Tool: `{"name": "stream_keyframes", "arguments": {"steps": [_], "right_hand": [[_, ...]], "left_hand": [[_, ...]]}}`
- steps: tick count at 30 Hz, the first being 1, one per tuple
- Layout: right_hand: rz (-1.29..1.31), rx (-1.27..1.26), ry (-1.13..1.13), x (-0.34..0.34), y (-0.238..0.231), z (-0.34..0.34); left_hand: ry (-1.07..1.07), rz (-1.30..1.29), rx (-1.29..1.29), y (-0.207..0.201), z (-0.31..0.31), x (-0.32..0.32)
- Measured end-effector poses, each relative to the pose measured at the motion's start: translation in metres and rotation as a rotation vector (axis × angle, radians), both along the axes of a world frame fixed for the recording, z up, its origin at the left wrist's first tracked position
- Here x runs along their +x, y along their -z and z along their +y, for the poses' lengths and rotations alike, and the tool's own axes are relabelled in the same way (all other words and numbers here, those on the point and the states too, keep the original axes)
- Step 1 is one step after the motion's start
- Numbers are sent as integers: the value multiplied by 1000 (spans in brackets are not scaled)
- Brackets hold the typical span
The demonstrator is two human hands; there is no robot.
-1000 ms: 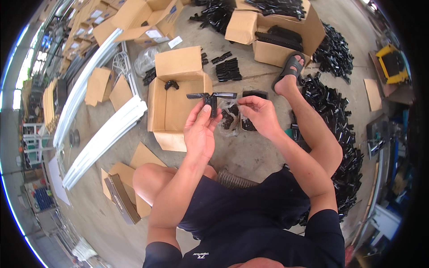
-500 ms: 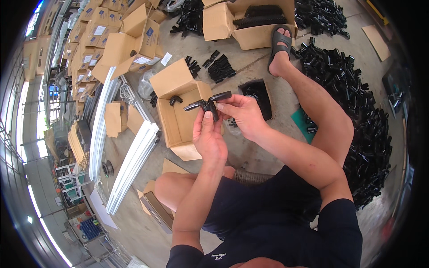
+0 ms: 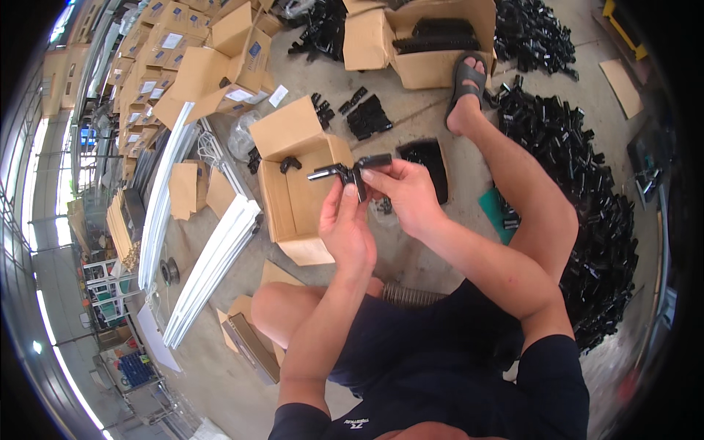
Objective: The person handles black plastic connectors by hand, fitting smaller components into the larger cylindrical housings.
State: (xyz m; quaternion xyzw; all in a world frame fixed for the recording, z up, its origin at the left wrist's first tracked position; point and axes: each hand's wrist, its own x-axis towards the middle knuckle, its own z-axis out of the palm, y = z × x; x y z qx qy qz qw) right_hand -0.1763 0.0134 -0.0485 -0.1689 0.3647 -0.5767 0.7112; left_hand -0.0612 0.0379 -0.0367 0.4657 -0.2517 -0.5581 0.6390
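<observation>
Both hands meet in front of me, above the right edge of an open cardboard box (image 3: 297, 220). My left hand (image 3: 347, 231) pinches a glossy black angled connector (image 3: 358, 183) from below, its arms pointing outward. From the right, my right hand (image 3: 405, 192) grips the same piece, thumb on its front and fingers behind. Whether it is one part or two joined parts I cannot tell. Inside the box lies another small black connector (image 3: 290, 164). Just beyond my right hand stands a dark open container (image 3: 427, 165), its contents partly hidden.
A large pile of black connectors (image 3: 598, 242) covers the floor at right. Neat rows of similar pieces (image 3: 369, 117) lie beyond the box. Another carton (image 3: 440, 70) holds black parts by my sandalled foot. White profiles (image 3: 213, 271) and stacked cartons (image 3: 165, 37) are at left.
My view has shifted slightly. Both hands still hold the black connector, which has turned a little, its right arm now looking shorter.
</observation>
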Motion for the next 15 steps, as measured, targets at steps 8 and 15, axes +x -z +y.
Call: {"name": "stream_keyframes", "arguments": {"steps": [8, 15], "right_hand": [[43, -19, 30, 8, -5, 3], [89, 15, 63, 9, 3, 7]], "left_hand": [[2, -25, -28, 3, 0, 4], [-15, 3, 5, 0, 2, -2]]}}
